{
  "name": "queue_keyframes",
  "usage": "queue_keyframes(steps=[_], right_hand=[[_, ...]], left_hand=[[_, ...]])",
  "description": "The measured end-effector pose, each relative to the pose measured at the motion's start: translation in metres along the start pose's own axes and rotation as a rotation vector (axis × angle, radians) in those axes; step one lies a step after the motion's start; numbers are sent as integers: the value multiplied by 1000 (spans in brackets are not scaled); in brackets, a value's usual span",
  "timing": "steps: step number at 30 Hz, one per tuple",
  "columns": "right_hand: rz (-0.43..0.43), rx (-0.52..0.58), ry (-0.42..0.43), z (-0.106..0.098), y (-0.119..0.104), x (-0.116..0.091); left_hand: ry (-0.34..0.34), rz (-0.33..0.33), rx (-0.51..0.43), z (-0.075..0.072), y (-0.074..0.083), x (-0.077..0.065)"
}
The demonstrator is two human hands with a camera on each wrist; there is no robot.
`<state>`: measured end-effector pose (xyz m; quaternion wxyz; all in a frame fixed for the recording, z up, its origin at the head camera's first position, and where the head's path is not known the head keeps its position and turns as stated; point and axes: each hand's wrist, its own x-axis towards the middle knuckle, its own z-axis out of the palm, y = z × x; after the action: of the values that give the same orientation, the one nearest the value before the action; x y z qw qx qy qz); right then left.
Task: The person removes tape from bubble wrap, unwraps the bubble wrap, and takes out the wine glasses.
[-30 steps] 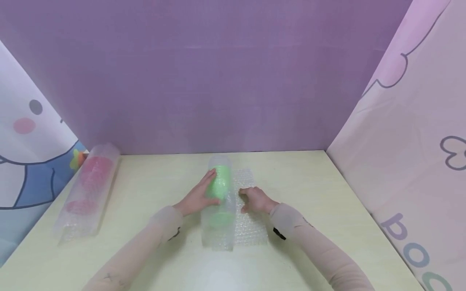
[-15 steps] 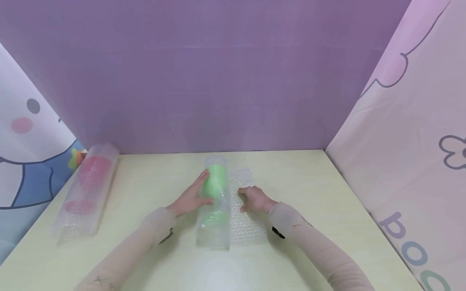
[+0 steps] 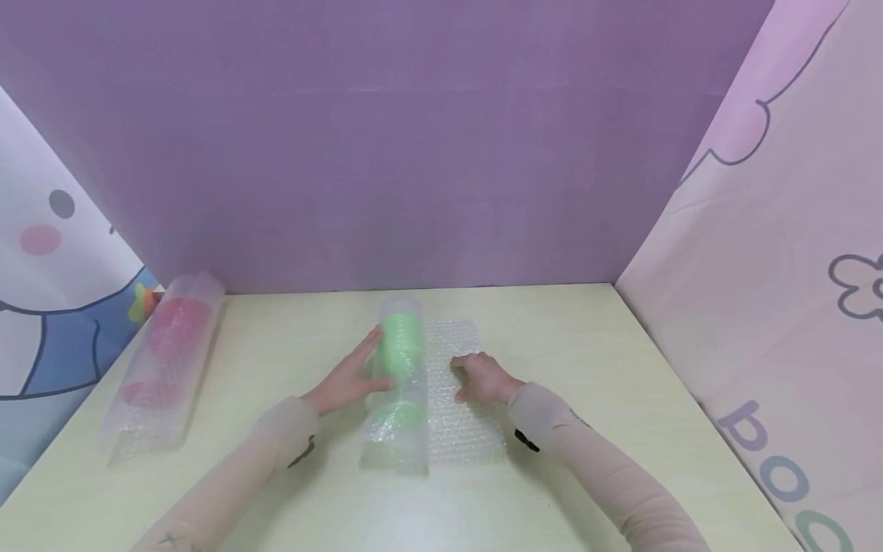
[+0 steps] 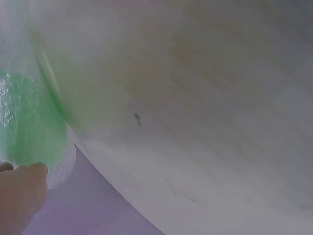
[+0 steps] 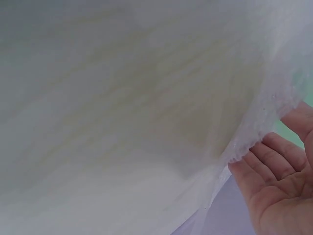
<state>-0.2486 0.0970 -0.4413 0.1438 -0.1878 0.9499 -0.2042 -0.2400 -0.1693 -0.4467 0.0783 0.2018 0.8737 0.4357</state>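
A bright green object (image 3: pixel 402 341), its exact kind obscured by layers of bubble wrap, lies as a long roll in the middle of the table. My left hand (image 3: pixel 345 381) rests along the roll's left side, thumb over its near part and fingers stretched forward. Green shows through the plastic (image 4: pixel 34 122) beside the fingertips in the left wrist view. To the right of the roll, a flat part of the bubble wrap sheet (image 3: pixel 458 437) is spread out. My right hand (image 3: pixel 485 377) touches it with fingertips and thumb apart; in the right wrist view the wrap's edge (image 5: pixel 264 122) meets the fingertips.
A second bubble-wrapped bundle (image 3: pixel 165 360), pink inside, lies at the table's left side. The pale wooden table (image 3: pixel 572 345) meets a purple backdrop (image 3: pixel 441 153) at the back. Printed cloth panels (image 3: pixel 766 276) stand at both sides.
The green roll and my left hand have moved left, and more of the flat bubble wrap shows between the roll and my right hand. The right hand has stayed nearly still.
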Motion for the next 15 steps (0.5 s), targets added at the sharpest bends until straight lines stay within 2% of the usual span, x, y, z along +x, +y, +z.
queue_keyframes(steps=[4, 8, 12, 15], right_hand=[[4, 7, -7, 2, 0, 2], [3, 15, -7, 3, 1, 2], [2, 14, -7, 3, 1, 1], [-2, 15, -2, 2, 0, 0]], left_hand=[[-15, -2, 11, -4, -4, -3], [-42, 14, 60, -12, 2, -10], [-96, 53, 65, -17, 26, -22], [-152, 85, 66, -13, 47, -32]])
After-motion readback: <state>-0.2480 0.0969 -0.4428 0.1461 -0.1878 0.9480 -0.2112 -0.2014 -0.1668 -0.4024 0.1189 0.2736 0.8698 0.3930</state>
